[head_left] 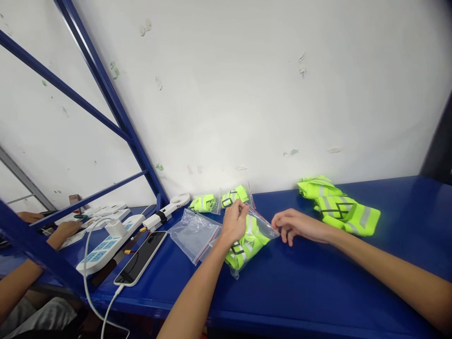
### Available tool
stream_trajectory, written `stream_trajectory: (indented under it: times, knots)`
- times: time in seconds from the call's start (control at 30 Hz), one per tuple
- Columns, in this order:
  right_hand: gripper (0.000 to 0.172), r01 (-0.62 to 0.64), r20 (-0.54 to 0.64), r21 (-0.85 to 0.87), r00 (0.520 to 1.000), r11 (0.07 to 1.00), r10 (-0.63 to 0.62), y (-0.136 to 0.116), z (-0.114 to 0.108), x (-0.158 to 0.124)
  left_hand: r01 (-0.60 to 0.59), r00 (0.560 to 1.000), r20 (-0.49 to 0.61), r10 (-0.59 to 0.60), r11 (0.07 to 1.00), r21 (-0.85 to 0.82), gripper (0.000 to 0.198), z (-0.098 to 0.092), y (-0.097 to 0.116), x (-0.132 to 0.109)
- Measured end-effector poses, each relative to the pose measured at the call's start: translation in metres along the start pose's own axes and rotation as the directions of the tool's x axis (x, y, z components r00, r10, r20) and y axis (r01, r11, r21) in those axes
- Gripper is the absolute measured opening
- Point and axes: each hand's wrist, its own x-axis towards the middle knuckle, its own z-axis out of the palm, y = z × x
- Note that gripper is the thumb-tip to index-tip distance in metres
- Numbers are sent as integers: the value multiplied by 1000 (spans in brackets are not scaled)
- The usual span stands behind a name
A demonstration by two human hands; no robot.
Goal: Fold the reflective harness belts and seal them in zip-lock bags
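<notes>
A clear zip-lock bag [264,223] with a folded neon-yellow reflective vest [257,244] inside rests on the blue table in front of me. My left hand [236,222] is closed on the bag's top edge, near its left end. At the opposite corner of that edge, the thumb and forefinger of my right hand [298,226] pinch the bag, and the other fingers curl downward. Flat clear bags [194,233] with red seal strips lie beside my left wrist. Behind them are two more bagged vests, one left [203,203] and one right [234,195].
Loose neon-yellow reflective vests [339,207] lie behind my right forearm. To the left are a phone [141,258] on a charging cable, a power strip [100,252] and a small white fan [181,200]. Beyond the blue frame post [116,108], another person's hand [68,230] shows.
</notes>
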Motion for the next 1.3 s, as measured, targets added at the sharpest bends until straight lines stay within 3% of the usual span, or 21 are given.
stream_trajectory:
  times: [0.3,0.67,0.8,0.9,1.1,1.3]
  knots:
    - [26,-25,66,-100,997,995,32,-1,-5,-2,-12,1000,25,13,1000,-13,20,2,0,0]
    - [32,-19,29,-166,999,986,24,3,-10,-1,-3,1000,17,3,999,-52,18,1,2,0]
    - [34,39,-49,-78,998,996,-43,9,-4,3,-11,1000,18,12,999,-42,18,1,2,0]
    - [44,15,-63,-18,998,1000,-16,10,-1,4,-19,1000,24,19,1000,-11,18,1,2,0]
    - [32,-51,-77,-91,996,995,44,2,3,0,-16,999,44,15,1000,23,18,1,0,1]
    - [30,-73,-74,-84,995,994,67,-4,7,-1,-9,998,65,8,1000,9,17,3,-2,2]
